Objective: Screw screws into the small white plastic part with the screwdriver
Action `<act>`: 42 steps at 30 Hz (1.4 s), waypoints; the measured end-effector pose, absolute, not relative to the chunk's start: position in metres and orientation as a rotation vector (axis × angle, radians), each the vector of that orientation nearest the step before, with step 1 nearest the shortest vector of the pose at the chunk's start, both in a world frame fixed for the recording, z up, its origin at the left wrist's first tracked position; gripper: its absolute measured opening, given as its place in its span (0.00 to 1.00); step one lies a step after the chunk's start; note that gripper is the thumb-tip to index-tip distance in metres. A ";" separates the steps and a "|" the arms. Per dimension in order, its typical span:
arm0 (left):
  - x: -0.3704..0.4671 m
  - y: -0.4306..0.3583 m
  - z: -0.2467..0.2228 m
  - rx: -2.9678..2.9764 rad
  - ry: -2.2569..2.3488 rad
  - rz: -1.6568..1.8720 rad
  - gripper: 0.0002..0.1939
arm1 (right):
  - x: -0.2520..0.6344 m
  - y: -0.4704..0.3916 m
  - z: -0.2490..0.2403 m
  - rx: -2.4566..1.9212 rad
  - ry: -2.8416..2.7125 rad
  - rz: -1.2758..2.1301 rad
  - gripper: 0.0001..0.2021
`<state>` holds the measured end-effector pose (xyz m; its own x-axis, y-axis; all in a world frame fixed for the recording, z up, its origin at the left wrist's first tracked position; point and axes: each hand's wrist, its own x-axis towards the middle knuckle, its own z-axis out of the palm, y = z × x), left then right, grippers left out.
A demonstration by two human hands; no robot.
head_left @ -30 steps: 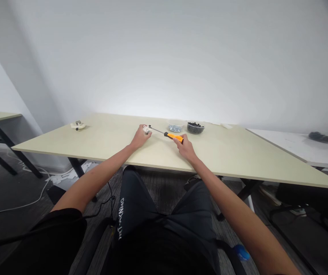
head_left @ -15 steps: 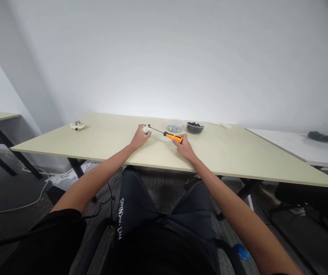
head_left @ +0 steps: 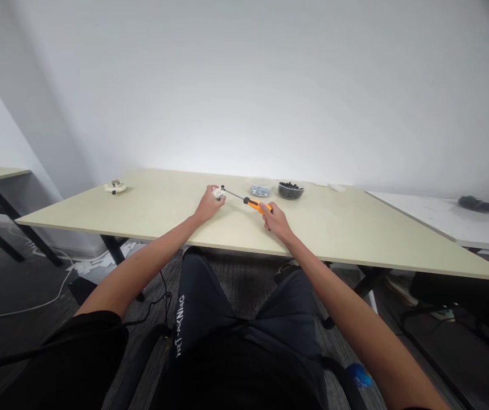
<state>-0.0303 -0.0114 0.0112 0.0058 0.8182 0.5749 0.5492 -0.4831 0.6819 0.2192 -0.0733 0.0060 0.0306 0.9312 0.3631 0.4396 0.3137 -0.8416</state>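
Note:
My left hand [head_left: 208,205] is closed around a small white plastic part [head_left: 217,193], holding it above the table. A small black piece [head_left: 222,188] shows at the right side of that part. My right hand [head_left: 276,219] grips the orange and black handle of a screwdriver [head_left: 254,203]. The screwdriver's metal shaft points left, and its tip meets the black piece. Whether a screw sits at the tip is too small to tell.
Behind my hands stand a clear bowl of silvery screws [head_left: 261,191] and a bowl of black pieces [head_left: 291,191]. A cream-coloured part with metal on top [head_left: 115,187] lies far left on the table [head_left: 333,228]. A white table [head_left: 427,219] adjoins at right.
The fingers of my right hand have shifted their grip on the screwdriver handle, the thumb now lying over its top. My left hand and the white part have hardly moved.

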 end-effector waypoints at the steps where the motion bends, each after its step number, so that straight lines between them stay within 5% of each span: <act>1: -0.031 -0.011 0.012 2.018 1.433 1.470 0.25 | 0.219 -0.073 0.006 -1.308 -1.569 0.629 0.23; 16: -0.038 0.006 0.008 1.615 1.566 1.718 0.40 | 0.219 -0.070 0.007 -1.324 -1.532 0.506 0.21; 23: -0.038 0.009 0.005 1.641 1.671 1.576 0.24 | 0.217 -0.070 0.007 -1.378 -1.585 0.420 0.21; 31: -0.035 0.004 0.006 1.747 1.673 1.526 0.31 | 0.218 -0.069 0.006 -1.392 -1.624 0.364 0.20; 42: -0.039 0.007 0.003 1.815 1.760 1.487 0.22 | 0.216 -0.071 0.007 -1.399 -1.629 0.380 0.20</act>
<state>-0.0389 0.0071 0.0032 -0.2207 0.8396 0.4964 0.6300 -0.2658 0.7297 0.2164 -0.0708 0.0071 0.0746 0.8966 0.4365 0.6107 0.3049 -0.7308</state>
